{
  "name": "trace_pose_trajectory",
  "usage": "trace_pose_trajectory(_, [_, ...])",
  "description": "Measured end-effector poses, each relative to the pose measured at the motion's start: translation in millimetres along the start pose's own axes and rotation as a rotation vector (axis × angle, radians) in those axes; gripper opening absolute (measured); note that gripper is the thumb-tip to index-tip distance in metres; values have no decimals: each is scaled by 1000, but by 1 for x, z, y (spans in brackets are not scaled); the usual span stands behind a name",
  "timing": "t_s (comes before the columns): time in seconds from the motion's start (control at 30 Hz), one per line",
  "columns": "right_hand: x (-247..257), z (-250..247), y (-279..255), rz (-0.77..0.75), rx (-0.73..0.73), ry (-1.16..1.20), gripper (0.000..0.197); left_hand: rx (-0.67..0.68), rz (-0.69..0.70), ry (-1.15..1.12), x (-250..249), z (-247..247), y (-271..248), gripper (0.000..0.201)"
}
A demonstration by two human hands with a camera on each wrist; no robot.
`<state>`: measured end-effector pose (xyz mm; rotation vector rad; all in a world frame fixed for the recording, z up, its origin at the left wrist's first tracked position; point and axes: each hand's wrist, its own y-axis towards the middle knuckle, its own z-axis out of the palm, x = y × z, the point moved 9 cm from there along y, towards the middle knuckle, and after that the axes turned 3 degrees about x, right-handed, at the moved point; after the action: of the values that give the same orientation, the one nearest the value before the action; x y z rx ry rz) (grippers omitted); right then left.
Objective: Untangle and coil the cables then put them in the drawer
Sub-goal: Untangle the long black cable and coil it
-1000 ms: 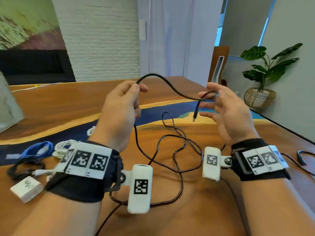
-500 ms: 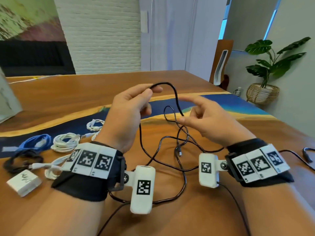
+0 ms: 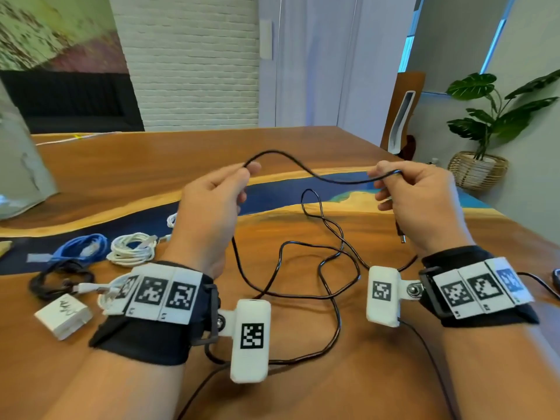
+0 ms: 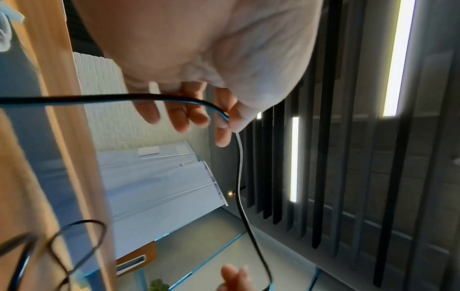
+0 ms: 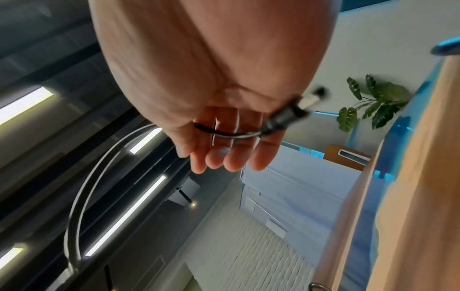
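A thin black cable [image 3: 318, 176] stretches in a sagging span between my two hands, above the wooden table [image 3: 151, 165]. My left hand [image 3: 247, 171] pinches it between thumb and forefinger, and the cable [image 4: 239, 177] bends over there. My right hand [image 3: 385, 177] pinches it near its end. The plug [image 3: 401, 236] hangs below that hand; in the right wrist view the plug [image 5: 286, 118] crosses the palm. The remaining length lies in loose tangled loops [image 3: 303, 268] on the table between my wrists. No drawer is in view.
At the left of the table lie a coiled blue cable [image 3: 81, 247], a coiled white cable [image 3: 133, 250], a black bundle [image 3: 57, 280] and a white charger block [image 3: 62, 315]. Another black cable [image 3: 554, 277] lies at the right edge. A potted plant [image 3: 491, 116] stands beyond the table.
My right hand reached in toward the left with its fingers open, took the cable near its plug end and drew it out to the right. The left hand kept its pinch.
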<state>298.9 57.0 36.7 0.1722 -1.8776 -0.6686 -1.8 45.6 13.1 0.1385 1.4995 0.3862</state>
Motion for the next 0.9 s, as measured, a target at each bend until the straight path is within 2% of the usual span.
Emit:
trace_pose_trajectory(0.07, [6,12,-5,-19,115,-65,30,-25,-117,47,19,-3,0,23])
trace_pose_trajectory(0.13, [12,25,-11,-17,235,-108,36,-85,-152,62,26,-9,0,28])
trace_pose_trajectory(0.27, [16,38,-18,16,356,2,29,-192,-201,81,29,-16,-4,40])
trace_pose_trajectory(0.4, [12,40,-19,121,419,386,26,-198,-130,137,23,-11,-8,27])
trace_pose_trajectory(0.47, [12,37,-19,132,403,432,35,-177,-28,197,12,-7,-8,15])
trace_pose_trajectory(0.53, [13,39,-19,120,404,360,46,-66,21,218,3,5,-11,22])
trace_pose_trajectory(0.57, [12,42,-19,123,406,307,49,39,9,214,2,17,-13,29])
trace_pose_trajectory(0.67, [12,58,-22,74,402,125,46,459,-146,190,8,65,-36,50])
trace_pose_trajectory(0.73, [17,71,-27,1,398,10,39,644,-226,218,18,86,-52,54])
trace_pose_trajectory(0.8, [17,81,-31,-9,384,-2,29,698,-175,263,21,93,-57,39])
trace_pose_trajectory(0.9, [17,78,-33,3,301,41,14,688,-65,349,19,87,-51,21])
